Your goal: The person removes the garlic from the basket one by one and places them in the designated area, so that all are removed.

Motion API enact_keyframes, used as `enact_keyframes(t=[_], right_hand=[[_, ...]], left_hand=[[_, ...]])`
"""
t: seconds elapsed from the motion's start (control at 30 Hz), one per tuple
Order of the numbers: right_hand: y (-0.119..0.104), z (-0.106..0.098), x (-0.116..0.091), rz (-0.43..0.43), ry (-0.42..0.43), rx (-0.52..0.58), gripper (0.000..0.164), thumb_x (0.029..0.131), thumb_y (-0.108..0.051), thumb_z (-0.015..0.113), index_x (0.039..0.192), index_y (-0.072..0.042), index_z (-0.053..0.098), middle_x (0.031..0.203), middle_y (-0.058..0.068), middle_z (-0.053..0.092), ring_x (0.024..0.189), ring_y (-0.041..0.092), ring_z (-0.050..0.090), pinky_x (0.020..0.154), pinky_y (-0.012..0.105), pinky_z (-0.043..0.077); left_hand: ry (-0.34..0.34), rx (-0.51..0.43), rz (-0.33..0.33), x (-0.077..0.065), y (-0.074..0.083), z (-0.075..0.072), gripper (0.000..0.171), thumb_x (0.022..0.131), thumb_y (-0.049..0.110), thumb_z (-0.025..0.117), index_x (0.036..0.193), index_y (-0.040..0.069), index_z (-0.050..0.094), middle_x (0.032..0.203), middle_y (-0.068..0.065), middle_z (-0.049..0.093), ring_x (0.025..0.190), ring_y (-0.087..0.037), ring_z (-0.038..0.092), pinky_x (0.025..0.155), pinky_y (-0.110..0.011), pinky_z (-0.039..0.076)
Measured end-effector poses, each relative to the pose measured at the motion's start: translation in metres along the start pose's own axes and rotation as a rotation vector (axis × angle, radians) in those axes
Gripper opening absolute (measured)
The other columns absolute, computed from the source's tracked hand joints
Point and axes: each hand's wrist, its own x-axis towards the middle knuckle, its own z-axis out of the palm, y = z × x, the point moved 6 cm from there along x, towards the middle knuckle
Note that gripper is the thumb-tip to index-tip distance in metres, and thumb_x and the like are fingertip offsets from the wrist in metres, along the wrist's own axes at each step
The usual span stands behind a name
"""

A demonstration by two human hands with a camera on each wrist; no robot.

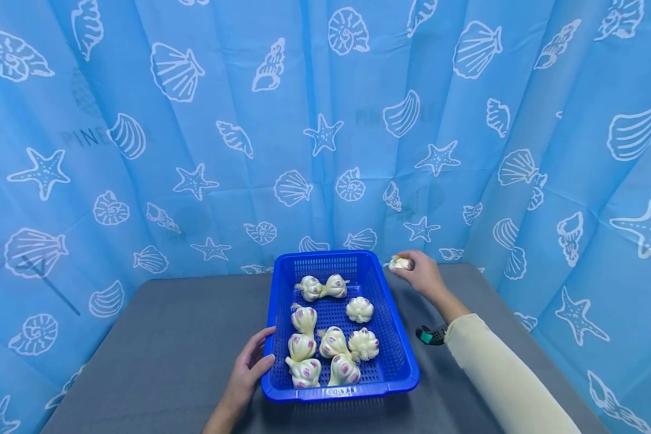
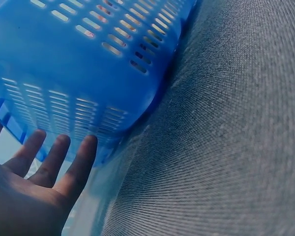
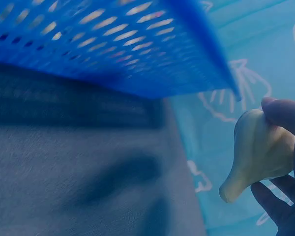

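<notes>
My right hand (image 1: 424,276) holds a garlic bulb (image 1: 400,263) just beyond the far right corner of a blue plastic basket (image 1: 407,367). In the right wrist view the garlic bulb (image 3: 258,147) sits between thumb and fingers, its stem pointing down and left. My left hand (image 1: 248,364) is at the basket's left side, thumb at the rim. The left wrist view shows that hand's fingers (image 2: 81,164) fairly straight against the slotted outer wall (image 2: 93,64). Inside the basket lie several white garlic bulbs (image 1: 360,310) with purple marks, mostly along the left and near end.
The basket stands on a grey cloth-covered table (image 1: 195,337). Behind and at both sides hangs a blue curtain (image 1: 325,169) with white shell and starfish prints. A black band with a green patch (image 1: 431,335) shows by the right sleeve (image 1: 501,367).
</notes>
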Motion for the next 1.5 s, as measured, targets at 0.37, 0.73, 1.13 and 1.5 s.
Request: enact_keyframes(t=[0.37,0.73,1.13,1.5], right_hand=[[0.017,0.019,-0.009,-0.085,-0.023,-0.139,0.037,0.086,-0.014,0.074,0.116,0.003,0.064,0.119,0.024,0.06,0.108,0.042,0.056,0.088,0.055,0.043],[0.039,0.038,-0.01,-0.052,-0.029,-0.148,0.037,0.085,-0.011,0.073,0.117,0.005,0.063,0.118,0.025,0.061,0.109,0.042,0.056,0.091,0.055,0.041],[0.051,0.045,-0.012,0.01,0.009,-0.112,0.046,0.086,-0.013,0.074,0.125,0.004,0.057,0.123,0.027,0.057,0.111,0.043,0.054,0.092,0.056,0.04],[0.048,0.043,-0.012,0.006,0.002,-0.085,0.055,0.084,-0.016,0.076,0.132,0.002,0.054,0.128,0.027,0.056,0.116,0.044,0.052,0.095,0.057,0.039]], left_hand=[[-0.002,-0.028,0.005,0.001,-0.002,-0.001,0.046,0.096,0.008,0.055,0.141,0.009,0.046,0.137,-0.023,0.048,0.119,-0.04,0.05,0.087,-0.032,0.048],[-0.004,-0.012,-0.001,0.0,0.0,0.0,0.046,0.097,0.012,0.055,0.142,0.01,0.045,0.139,-0.023,0.046,0.121,-0.042,0.048,0.091,-0.043,0.048],[-0.019,-0.01,-0.004,0.0,-0.001,0.001,0.046,0.097,0.013,0.054,0.142,0.01,0.045,0.139,-0.024,0.045,0.121,-0.04,0.049,0.091,-0.044,0.048],[-0.006,-0.003,-0.001,0.0,-0.001,0.0,0.046,0.097,0.013,0.054,0.142,0.01,0.045,0.14,-0.024,0.045,0.122,-0.041,0.048,0.092,-0.047,0.047]])
